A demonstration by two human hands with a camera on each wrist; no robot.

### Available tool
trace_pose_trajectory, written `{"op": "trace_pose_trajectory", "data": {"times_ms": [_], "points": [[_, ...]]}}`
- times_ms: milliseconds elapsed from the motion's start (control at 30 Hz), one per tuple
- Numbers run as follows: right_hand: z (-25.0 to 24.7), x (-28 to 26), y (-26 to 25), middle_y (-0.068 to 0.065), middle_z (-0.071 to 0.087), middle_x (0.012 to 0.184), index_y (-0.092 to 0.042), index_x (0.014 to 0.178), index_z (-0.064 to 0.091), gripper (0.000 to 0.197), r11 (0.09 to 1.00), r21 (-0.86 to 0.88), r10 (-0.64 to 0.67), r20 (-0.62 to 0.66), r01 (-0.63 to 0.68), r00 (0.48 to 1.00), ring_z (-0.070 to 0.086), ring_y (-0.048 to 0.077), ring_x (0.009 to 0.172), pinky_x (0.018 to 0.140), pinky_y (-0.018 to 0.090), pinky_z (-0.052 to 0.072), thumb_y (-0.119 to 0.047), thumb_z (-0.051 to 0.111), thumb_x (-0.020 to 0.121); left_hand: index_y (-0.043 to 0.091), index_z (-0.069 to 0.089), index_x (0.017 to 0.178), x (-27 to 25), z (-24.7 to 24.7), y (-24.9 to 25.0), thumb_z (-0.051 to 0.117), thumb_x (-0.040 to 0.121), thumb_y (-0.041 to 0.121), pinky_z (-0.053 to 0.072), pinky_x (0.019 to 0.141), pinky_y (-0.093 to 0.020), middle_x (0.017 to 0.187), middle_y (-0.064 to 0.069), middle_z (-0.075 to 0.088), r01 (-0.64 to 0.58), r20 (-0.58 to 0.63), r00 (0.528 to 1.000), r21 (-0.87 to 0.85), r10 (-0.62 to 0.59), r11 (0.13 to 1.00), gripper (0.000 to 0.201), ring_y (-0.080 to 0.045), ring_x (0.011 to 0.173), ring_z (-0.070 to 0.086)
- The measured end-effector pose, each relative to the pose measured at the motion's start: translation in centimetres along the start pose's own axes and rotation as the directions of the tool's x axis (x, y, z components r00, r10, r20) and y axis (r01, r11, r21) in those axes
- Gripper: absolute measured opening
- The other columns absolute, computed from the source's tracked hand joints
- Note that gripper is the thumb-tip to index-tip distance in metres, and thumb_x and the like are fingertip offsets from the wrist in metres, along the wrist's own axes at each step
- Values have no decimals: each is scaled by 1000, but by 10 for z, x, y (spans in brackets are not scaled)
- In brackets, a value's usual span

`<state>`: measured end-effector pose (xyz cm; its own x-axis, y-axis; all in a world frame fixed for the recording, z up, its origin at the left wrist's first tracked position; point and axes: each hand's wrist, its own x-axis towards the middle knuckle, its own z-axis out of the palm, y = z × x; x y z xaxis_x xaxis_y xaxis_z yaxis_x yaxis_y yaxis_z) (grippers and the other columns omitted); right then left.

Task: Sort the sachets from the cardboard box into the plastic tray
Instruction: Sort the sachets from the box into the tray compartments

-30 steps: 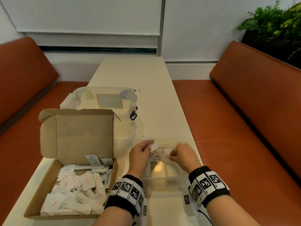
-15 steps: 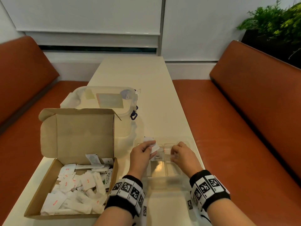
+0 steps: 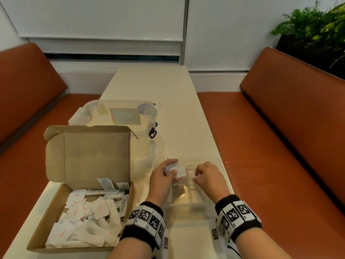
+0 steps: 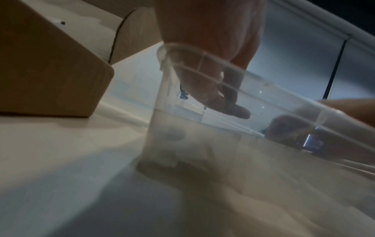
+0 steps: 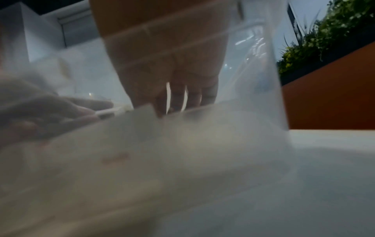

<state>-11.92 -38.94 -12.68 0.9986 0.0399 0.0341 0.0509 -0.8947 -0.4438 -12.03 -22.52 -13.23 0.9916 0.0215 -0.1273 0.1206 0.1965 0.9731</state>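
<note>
Your left hand holds a small bundle of white sachets between thumb and fingers, over the left far part of the clear plastic tray. Your right hand is just beside it over the tray, fingers curled downward; you cannot tell from these views if it pinches something. The tray stands close to the right edge of the table, which has much free surface on the far side. The cardboard box lies at the near left, lid upright, very near your left wrist. Since a second ago your right hand moved back toward you and turned its fingers down, and the bundle spread wider. The top sachet lies nearly flat, its long axis going left to right.
</note>
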Motion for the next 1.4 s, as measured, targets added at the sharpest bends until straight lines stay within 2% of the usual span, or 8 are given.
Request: {"op": "trace_pose_trajectory", "data": {"times_ms": [167, 333, 533, 733, 900, 1033, 1167, 1400], "points": [[-7, 2, -18, -9, 65, 72, -24, 85, 64, 5, 859, 509, 86, -25, -61, 996, 56, 2, 66, 59, 11, 40, -29, 66, 86, 17, 69, 99, -1, 2, 2, 60, 84, -10, 58, 66, -26, 110, -10, 60, 2, 37, 999, -24, -1, 1000, 32, -23, 89, 67], [-18, 3, -21, -6, 69, 78, -19, 87, 71, 13, 720, 690, 95, 10, -76, 995, 61, 2, 72, 64, 10, 46, -9, 63, 87, 16, 71, 94, 0, 3, 3, 59, 89, 0, 59, 69, -30, 100, -9, 66, 31, 38, 999, -37, -30, 999, 21, -20, 89, 67], [-41, 14, -23, -2, 68, 84, -17, 97, 73, 16, 869, 495, -50, 96, -4, 994, 60, 1, 75, 66, 5, 46, -9, 65, 86, 19, 75, 87, 1, 0, 1, 67, 86, 15, 56, 71, -26, 85, 6, 73, 9, 27, 1000, 129, -13, 992, 9, -10, 84, 67], [-34, 9, -28, 3, 70, 75, -22, 92, 64, 19, 750, 659, 86, -12, -57, 996, 65, 14, 72, 72, 26, 55, -25, 76, 78, 22, 75, 81, -2, 3, 3, 67, 87, 18, 55, 66, -25, 78, 7, 72, -24, 9, 1000, 157, 23, 987, 11, -10, 79, 66], [-18, 0, -27, -4, 68, 71, -16, 76, 69, 8, 770, 634, 96, -4, -72, 995, 61, 7, 68, 62, 13, 46, -21, 74, 80, 22, 73, 79, -3, 3, 2, 68, 86, 15, 56, 66, -26, 79, 7, 70, 33, -51, 998, 46, -31, 998, 11, -14, 85, 67], [-26, 2, -29, 0, 70, 75, -16, 80, 67, 5, 766, 641, 85, -27, -48, 996, 66, 12, 74, 73, 23, 52, -17, 69, 84, 17, 75, 82, -6, 1, -1, 67, 87, 13, 58, 71, -31, 80, 3, 72, 42, -17, 999, 53, -41, 998, 10, -25, 92, 68], [-34, 7, -15, -1, 70, 82, -15, 88, 71, 11, 954, 300, 19, -23, -11, 1000, 61, 9, 75, 65, 6, 43, -11, 61, 88, 24, 72, 92, -4, -10, -2, 59, 91, 10, 54, 90, -42, 105, -6, 70, 30, -113, 993, 76, -22, 997, 19, -20, 102, 64], [-17, 0, 1, -3, 71, 93, -20, 95, 73, 15, 999, 8, -47, 78, 46, 996, 60, 9, 90, 79, 16, 44, -17, 60, 90, 28, 70, 105, -5, -16, 1, 55, 93, 6, 50, 98, -43, 111, 3, 67, -25, -141, 989, 162, 48, 986, 29, -16, 109, 59]]}}
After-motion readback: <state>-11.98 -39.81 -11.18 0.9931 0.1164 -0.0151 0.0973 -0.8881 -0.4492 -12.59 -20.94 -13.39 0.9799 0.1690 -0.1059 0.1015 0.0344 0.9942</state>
